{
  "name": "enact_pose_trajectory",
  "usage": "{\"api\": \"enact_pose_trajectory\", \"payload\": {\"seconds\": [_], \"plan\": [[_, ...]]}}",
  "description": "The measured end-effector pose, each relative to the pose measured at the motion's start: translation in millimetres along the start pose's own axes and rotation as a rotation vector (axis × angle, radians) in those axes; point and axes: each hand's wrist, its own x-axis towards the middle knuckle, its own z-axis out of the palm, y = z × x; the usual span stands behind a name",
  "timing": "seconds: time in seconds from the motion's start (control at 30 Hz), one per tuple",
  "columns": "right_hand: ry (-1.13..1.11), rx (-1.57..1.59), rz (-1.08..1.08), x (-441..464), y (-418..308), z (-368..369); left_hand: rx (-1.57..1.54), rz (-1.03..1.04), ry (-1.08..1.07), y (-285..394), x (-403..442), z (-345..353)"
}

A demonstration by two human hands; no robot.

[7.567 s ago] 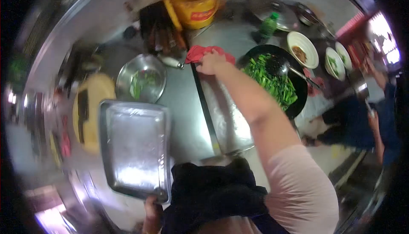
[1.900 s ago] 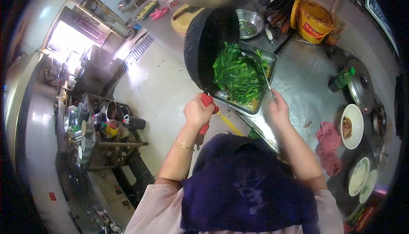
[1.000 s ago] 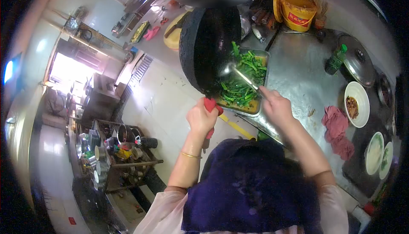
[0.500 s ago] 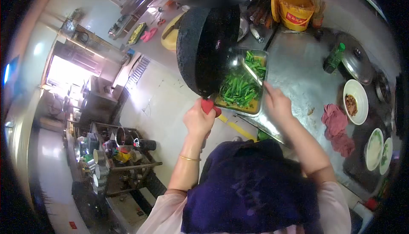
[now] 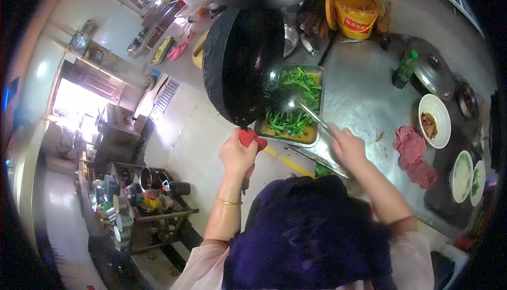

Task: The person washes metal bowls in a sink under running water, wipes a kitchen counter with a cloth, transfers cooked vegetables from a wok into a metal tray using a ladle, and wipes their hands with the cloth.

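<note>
My left hand (image 5: 236, 153) is closed around the handle of a large black wok (image 5: 222, 68), with a red cloth (image 5: 252, 140) at the grip. The wok is tipped on its side, its mouth facing the metal tray (image 5: 311, 143). Cooked leafy greens (image 5: 301, 83) lie in brownish liquid in that tray. In my right hand (image 5: 348, 150) is the handle of a metal ladle (image 5: 313, 114). Its bowl, slightly blurred, is over the greens beside the wok's rim; whether it touches them I cannot tell.
On the steel counter (image 5: 354, 86) are a pink cloth (image 5: 409, 150), a white bowl with brown food (image 5: 434, 121), a green-capped bottle (image 5: 405, 69), a pot lid (image 5: 433, 71) and a yellow bucket (image 5: 355, 15). A cluttered cart (image 5: 163, 213) stands at left on the floor.
The ladle has moved down and left in the tray, and my right hand has shifted lower. More greens show at the tray's far end. The whole view has shifted slightly.
</note>
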Motion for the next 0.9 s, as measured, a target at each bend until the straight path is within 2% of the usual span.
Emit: {"api": "enact_pose_trajectory", "payload": {"seconds": [0.03,0.13,0.23,0.27,0.37,0.43,0.5,0.6,0.7,0.77,0.9], "plan": [[-0.012,-0.019,-0.004,-12.7,10.1,-7.4,0.003,-0.012,-0.021,-2.6,0.0,0.3],[0.053,0.320,0.218,-47.3,38.7,-4.6,-0.168,-0.117,-0.069,-15.9,1.1,6.3],[0.005,1.093,0.712,-54.7,46.9,-14.2,-0.543,-0.189,-0.107,-22.1,-0.8,1.5],[0.036,1.170,0.826,-51.2,32.8,-25.8,-0.690,-0.236,-0.131,-27.0,-1.5,-1.5],[0.056,1.353,0.900,-61.6,34.9,-26.4,-1.030,-0.425,-0.175,-40.8,-6.0,-26.1],[0.069,1.316,0.914,-69.8,48.3,-19.9,-1.226,-0.607,-0.146,-56.2,-24.6,-43.6],[0.098,1.276,0.977,-72.2,63.3,-11.6,-1.366,-0.696,-0.084,-82.3,-54.5,-50.2],[0.123,1.254,1.011,-63.6,79.5,-2.0,-1.371,-0.886,-0.003,-98.5,-103.3,-73.6],[0.170,1.108,1.027,-65.6,91.5,-15.4,-1.504,-1.042,-0.084,-100.4,-135.2,-82.3],[0.139,0.985,1.013,-47.1,92.4,-17.7,-1.427,-0.958,-0.119,-142.2,-163.2,-79.8],[0.224,1.058,1.084,-7.9,102.2,9.9,-1.481,-0.896,-0.247,-225.3,-177.2,-73.5]]}}
